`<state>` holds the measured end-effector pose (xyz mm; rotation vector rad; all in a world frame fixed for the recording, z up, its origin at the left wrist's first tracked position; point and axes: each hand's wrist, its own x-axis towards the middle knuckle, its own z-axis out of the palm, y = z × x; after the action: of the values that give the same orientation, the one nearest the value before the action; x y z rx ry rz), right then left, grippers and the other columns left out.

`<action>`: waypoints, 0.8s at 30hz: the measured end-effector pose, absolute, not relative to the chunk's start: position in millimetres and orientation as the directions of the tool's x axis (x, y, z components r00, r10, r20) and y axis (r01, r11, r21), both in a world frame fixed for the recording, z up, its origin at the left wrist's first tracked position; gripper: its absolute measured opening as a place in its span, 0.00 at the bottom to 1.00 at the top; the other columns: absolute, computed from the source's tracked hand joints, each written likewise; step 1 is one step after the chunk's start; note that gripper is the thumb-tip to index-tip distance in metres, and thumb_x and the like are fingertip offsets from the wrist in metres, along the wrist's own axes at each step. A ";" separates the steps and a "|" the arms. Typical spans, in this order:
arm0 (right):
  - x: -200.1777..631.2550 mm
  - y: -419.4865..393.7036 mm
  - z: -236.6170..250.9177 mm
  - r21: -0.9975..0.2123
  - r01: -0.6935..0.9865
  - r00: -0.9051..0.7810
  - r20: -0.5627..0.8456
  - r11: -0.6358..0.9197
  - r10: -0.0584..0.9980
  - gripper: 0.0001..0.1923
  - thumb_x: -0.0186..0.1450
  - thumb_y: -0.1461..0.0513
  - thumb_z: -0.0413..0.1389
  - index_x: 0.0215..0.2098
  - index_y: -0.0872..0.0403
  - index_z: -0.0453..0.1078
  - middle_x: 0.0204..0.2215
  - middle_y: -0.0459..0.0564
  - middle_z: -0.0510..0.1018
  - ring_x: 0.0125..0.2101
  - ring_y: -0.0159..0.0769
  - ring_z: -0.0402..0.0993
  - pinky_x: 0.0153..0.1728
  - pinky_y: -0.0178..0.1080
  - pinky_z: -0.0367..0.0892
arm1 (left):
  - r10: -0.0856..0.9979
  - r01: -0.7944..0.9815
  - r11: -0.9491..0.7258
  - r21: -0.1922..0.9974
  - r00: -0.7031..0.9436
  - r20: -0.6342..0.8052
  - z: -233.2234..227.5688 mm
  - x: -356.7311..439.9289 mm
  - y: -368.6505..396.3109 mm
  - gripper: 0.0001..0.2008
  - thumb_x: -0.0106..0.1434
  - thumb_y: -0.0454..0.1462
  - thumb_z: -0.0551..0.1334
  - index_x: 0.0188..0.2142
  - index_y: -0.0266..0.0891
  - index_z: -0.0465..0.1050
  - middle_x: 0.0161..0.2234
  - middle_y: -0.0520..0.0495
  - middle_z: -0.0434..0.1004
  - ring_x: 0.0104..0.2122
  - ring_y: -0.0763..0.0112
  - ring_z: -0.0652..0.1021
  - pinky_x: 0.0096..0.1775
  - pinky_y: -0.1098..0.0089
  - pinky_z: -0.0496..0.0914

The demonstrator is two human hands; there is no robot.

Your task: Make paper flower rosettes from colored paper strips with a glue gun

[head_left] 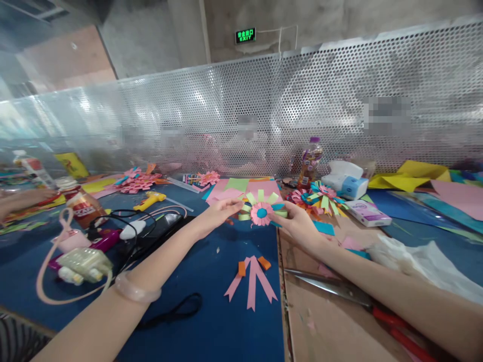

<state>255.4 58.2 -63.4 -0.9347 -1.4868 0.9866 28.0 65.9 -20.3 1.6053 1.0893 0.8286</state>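
Both hands, left hand and right hand, pinch a nearly built paper flower; loose pink strips lie unused

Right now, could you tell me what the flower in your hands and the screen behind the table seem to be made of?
The flower, held by the left hand and right hand, looks like matte coloured paper: flat folded strips, pleated pink centre. The screen looks like shiny metal sheet, judging by its even round holes and glare, though painted plastic is possible.
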 end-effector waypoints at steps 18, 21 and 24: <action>252.4 62.3 -73.9 -0.938 -0.026 -0.161 0.345 0.345 0.925 0.18 0.53 0.55 0.63 0.39 0.51 0.65 0.28 0.44 0.75 0.29 0.32 0.72 0.31 0.35 0.66 | 0.937 0.226 -0.137 0.964 0.344 0.052 -17.7 39.8 59.0 0.21 0.56 0.43 0.64 0.48 0.39 0.69 0.42 0.43 0.74 0.43 0.63 0.74 0.34 0.71 0.65; 251.0 58.3 -69.9 -0.936 -0.019 -0.181 0.349 0.352 0.919 0.18 0.53 0.56 0.62 0.40 0.52 0.65 0.27 0.43 0.74 0.28 0.31 0.72 0.31 0.34 0.66 | 0.946 0.192 -0.122 0.974 0.320 0.055 -18.5 43.4 55.9 0.20 0.56 0.42 0.64 0.48 0.38 0.69 0.42 0.44 0.74 0.42 0.64 0.74 0.37 0.70 0.66; 249.8 54.0 -64.5 -0.933 -0.007 -0.195 0.355 0.361 0.914 0.18 0.54 0.57 0.62 0.41 0.52 0.65 0.29 0.44 0.75 0.30 0.31 0.72 0.33 0.35 0.67 | 0.943 0.186 -0.138 0.973 0.326 0.072 -21.2 43.6 56.9 0.18 0.55 0.42 0.65 0.45 0.38 0.70 0.40 0.44 0.74 0.39 0.66 0.74 0.38 0.69 0.66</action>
<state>249.8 54.0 -64.5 -0.8528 -1.5218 1.0499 43.6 56.9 -21.2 1.5752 1.0556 0.9339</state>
